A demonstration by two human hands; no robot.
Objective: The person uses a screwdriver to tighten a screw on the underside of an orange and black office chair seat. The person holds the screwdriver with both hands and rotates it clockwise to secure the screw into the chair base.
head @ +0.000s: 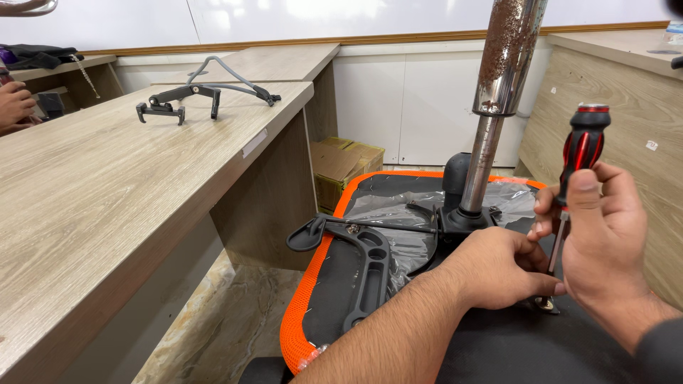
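An upturned office chair seat (297,321) with an orange mesh edge and black underside lies in front of me. A rusty chrome gas cylinder (498,85) rises from the black mechanism (462,217) at its middle. My right hand (605,242) grips a screwdriver (582,146) with a red and black handle, held upright, its tip on a screw with a washer (546,304) in the seat's underside. My left hand (498,267) rests on the seat, fingertips beside that screw. A black armrest bracket (370,274) lies bolted along the seat's left side.
A long light-wood desk (107,192) runs along the left, with a black and grey chair frame part (206,89) on it. Cardboard boxes (345,167) sit on the floor behind the seat. Another person's hand (14,105) shows at the far left. A wooden desk panel (626,92) stands at right.
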